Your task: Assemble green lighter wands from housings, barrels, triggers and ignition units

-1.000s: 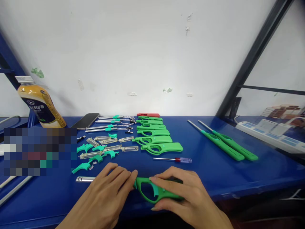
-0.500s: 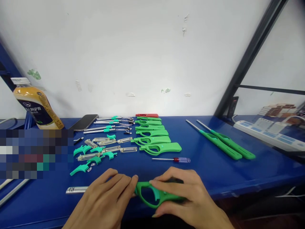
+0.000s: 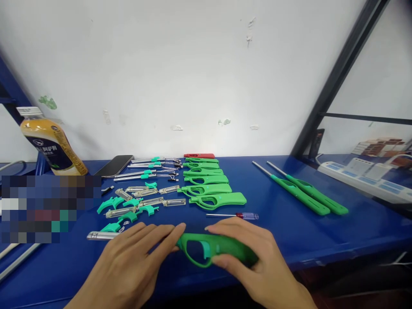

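Observation:
A green lighter (image 3: 222, 247) with a teal trigger in its oval loop lies across both hands near the table's front edge. My left hand (image 3: 135, 257) is closed over its front end, and a silver tube (image 3: 102, 235) sticks out to the left of that hand. My right hand (image 3: 257, 257) grips the green handle between thumb and fingers. Just beyond the hands lie a screwdriver (image 3: 246, 216) with a purple and red handle, a row of green shells (image 3: 225, 199) and teal triggers (image 3: 111, 227).
Clear fuel tanks (image 3: 120, 212) and metal rods (image 3: 135, 176) lie on the left, near a phone (image 3: 116, 166) and a bottle (image 3: 53, 146). Two green lighters (image 3: 299, 195) lie on the right. A power strip (image 3: 367, 178) stands at the far right. A red shell (image 3: 199, 156) is by the wall.
The lighter and both hands have moved slightly up in the view. The handle's right end shows more now, and my right thumb has shifted along it.

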The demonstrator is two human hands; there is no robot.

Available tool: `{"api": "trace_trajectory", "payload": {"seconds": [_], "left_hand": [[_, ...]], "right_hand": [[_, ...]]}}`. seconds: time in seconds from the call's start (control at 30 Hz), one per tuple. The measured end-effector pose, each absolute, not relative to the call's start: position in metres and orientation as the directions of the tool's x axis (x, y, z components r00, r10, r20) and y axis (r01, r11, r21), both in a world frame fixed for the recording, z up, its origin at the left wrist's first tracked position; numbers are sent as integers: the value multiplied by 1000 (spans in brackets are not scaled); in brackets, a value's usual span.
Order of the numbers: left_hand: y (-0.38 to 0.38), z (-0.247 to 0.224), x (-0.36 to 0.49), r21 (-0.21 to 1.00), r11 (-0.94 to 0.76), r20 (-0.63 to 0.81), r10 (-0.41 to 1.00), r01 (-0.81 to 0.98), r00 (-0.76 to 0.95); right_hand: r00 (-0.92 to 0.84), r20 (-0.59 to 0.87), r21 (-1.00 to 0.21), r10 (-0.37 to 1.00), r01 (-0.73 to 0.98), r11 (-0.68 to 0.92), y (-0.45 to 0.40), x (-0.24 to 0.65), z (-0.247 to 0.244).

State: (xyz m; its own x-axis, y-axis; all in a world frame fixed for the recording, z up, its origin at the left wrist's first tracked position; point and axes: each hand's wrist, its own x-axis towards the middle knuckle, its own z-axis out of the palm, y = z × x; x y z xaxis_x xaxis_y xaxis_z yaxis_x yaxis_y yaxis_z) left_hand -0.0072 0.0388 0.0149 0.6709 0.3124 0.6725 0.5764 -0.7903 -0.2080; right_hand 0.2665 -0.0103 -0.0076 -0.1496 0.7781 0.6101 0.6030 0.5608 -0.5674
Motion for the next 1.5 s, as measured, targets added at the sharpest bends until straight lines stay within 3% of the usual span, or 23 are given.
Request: {"api": "trace_trajectory", "payload": {"seconds": [0.17,0.37,0.5,0.67,0.83,1.0,1.1,1.33,1.5], "left_hand": [[46,18,-17,-215,-749,683,343,626,645],[48,-6,-33,-45,-769,580,500,638,643],[44,-4,-35,-93,-756,562,497,648,661],[43,8,-24,-150,-801,594,396,580,700],[42,3,-23,-114,-764,543,486,634,684],[52,15,-35,-113,-732,587,496,672,640],[64,26,-55,-83,-661,602,563,746,566],[81,29,-84,73,-512,401,801,856,445],[81,26,-81,55,-491,409,805,869,429]], "right_hand": [[-50,482,-673,875,618,406,-8,275,-5],[-88,411,-698,907,610,375,-8,272,-9],[-160,397,-675,904,616,406,-6,270,-11],[-163,380,-655,911,648,389,-4,270,-9],[-153,399,-600,904,702,383,-2,265,-9],[-12,617,-558,787,699,448,-1,276,-13],[78,700,-489,710,777,397,0,299,-16],[56,580,-479,813,831,284,7,322,-29],[55,514,-526,856,808,264,7,318,-30]]}}
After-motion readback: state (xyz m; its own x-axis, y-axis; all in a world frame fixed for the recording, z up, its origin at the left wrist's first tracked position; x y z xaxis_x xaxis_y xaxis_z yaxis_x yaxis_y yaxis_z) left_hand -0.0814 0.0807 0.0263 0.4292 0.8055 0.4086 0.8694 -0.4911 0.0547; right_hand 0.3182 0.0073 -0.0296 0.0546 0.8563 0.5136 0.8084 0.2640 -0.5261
